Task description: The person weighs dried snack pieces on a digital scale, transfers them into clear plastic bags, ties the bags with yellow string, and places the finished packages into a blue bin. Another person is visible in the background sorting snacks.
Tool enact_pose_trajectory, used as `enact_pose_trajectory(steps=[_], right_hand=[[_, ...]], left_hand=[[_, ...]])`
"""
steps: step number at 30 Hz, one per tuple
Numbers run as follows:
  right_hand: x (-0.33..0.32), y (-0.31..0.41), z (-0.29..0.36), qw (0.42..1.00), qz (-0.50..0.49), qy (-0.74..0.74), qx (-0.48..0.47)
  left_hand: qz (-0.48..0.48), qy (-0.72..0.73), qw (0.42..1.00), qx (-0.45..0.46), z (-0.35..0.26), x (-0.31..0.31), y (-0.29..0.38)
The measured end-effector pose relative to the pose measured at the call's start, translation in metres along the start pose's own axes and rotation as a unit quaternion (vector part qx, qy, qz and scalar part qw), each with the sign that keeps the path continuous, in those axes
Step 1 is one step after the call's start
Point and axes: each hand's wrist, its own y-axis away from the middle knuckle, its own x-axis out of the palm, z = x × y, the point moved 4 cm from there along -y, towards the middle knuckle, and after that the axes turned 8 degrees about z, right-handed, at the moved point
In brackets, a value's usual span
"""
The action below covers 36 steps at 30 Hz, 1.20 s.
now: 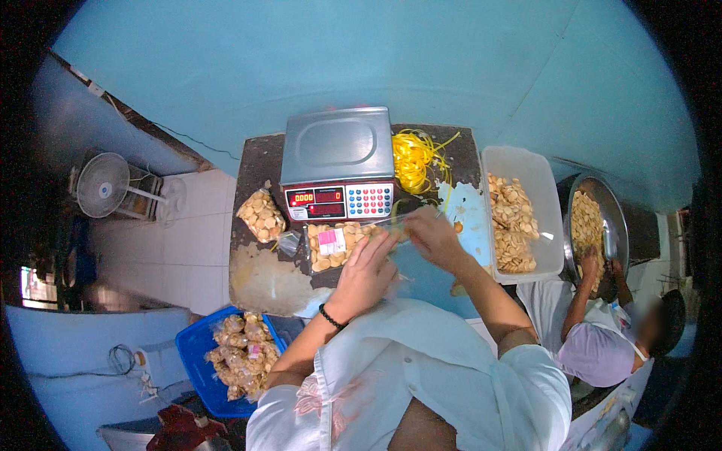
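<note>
A clear plastic bag of round chips with a pink and white label lies flat in front of the scale, its mouth end toward the right. My left hand, with a black beaded bracelet at the wrist, grips the bag near its right part and covers some of it. My right hand pinches the bag's loose end, slightly blurred. A digital weighing scale stands just beyond, its platter bare. Left of the bag rest another filled bag of chips and a small clear plastic piece.
Yellow ribbon is heaped right of the scale on the worn table. A plastic bin of chips stands at right. Beyond it, a co-worker reaches into a metal basin. A blue crate holds filled bags; a fan stands left.
</note>
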Motion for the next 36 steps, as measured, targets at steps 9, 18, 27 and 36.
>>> enact_pose_trajectory(steps=[9, 18, 27, 36], right_hand=[[-0.032, 0.009, 0.033, 0.964, 0.057, -0.191, 0.174], [0.014, -0.017, 0.084, 0.789, 0.157, -0.582, 0.12], [-0.047, -0.025, 0.085, 0.909, -0.039, -0.406, 0.088], [-0.078, -0.058, 0.049, 0.924, -0.076, -0.37, 0.062]], left_hand=[[0.047, 0.042, 0.998, -0.002, 0.035, -0.052, -0.047], [-0.128, 0.252, 0.956, -0.084, 0.017, -0.08, -0.072], [-0.214, -0.045, 0.976, 0.021, 0.004, -0.119, -0.078], [-0.019, 0.265, 0.958, -0.109, 0.041, -0.109, -0.079]])
